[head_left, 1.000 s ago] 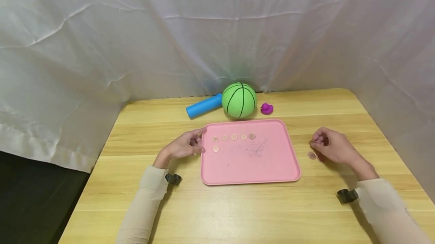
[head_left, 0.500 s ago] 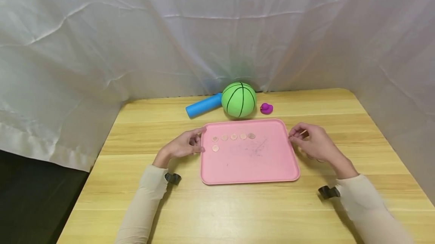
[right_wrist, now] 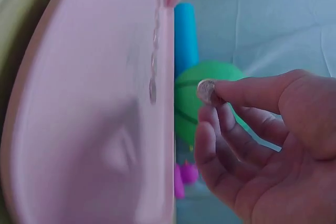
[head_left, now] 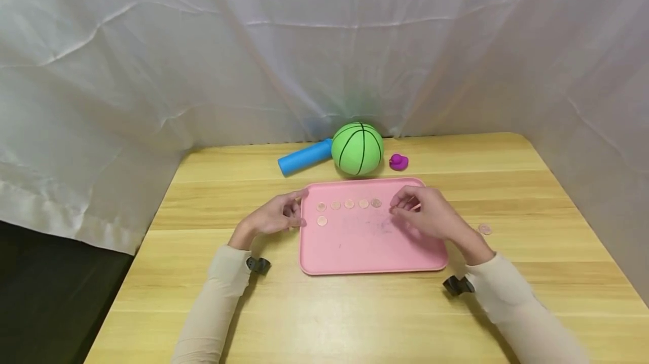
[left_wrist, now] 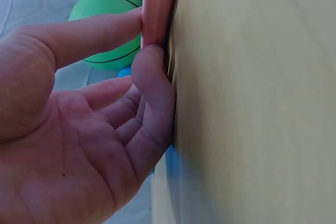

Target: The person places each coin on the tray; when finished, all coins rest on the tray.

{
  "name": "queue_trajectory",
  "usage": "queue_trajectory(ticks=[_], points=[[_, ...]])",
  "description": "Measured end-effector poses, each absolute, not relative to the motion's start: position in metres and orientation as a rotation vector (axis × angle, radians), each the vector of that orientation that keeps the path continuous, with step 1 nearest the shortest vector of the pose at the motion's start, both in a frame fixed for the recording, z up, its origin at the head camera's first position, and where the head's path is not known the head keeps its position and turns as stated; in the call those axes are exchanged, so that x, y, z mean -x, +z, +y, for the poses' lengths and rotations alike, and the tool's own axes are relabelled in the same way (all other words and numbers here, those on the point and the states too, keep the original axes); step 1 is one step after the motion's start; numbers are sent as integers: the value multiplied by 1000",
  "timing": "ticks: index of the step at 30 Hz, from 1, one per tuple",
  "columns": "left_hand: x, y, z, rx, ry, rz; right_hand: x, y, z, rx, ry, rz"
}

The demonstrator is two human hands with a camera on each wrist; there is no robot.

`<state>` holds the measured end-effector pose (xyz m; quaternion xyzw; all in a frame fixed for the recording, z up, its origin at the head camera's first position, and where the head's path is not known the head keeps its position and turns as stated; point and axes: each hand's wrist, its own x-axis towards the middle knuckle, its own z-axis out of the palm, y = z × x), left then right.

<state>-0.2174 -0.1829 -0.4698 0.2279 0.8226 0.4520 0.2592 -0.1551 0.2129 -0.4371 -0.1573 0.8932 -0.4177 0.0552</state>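
Observation:
My left hand (head_left: 271, 216) holds the left rim of a pink tray (head_left: 375, 254); in the left wrist view the thumb lies on the rim and the curled fingers are at its edge. Over the tray's right part, my right hand (head_left: 428, 214) pinches a coin (right_wrist: 206, 92) between thumb and fingers, held above the tray surface. Several coins (head_left: 349, 204) lie in a row along the tray's far side, the rightmost coin (head_left: 376, 203) looking darker. Below the leftmost one lies a single coin (head_left: 321, 221). Another coin (head_left: 484, 229) is on the table, right of the tray.
Behind the tray, a green ball (head_left: 357, 150) with black lines sits between a blue cylinder (head_left: 305, 158) and a small purple rubber duck (head_left: 399, 161). All stand on a wooden table (head_left: 253, 319), with a pale curtain (head_left: 284, 60) hanging behind and at the sides.
My right hand has moved left from the table beside the tray to over the tray, carrying the coin. The coin left on the table has come into full view. My left hand has stayed put.

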Motion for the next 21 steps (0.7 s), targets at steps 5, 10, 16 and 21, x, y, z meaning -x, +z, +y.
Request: queue_trajectory(ticks=[5,10,16,21], points=[[218,-469,-183,-637,1211,2245,160,-439,191,462,-1298,2635],[219,-469,-181,-629,1208,2248,170,-444,167,423,-1327,2572],[221,-472,-177,-634,1215,2242,182,-455,142,414,-1337,2520],[219,-470,-175,-623,1210,2259,187,-459,122,425,-1283,2540]])
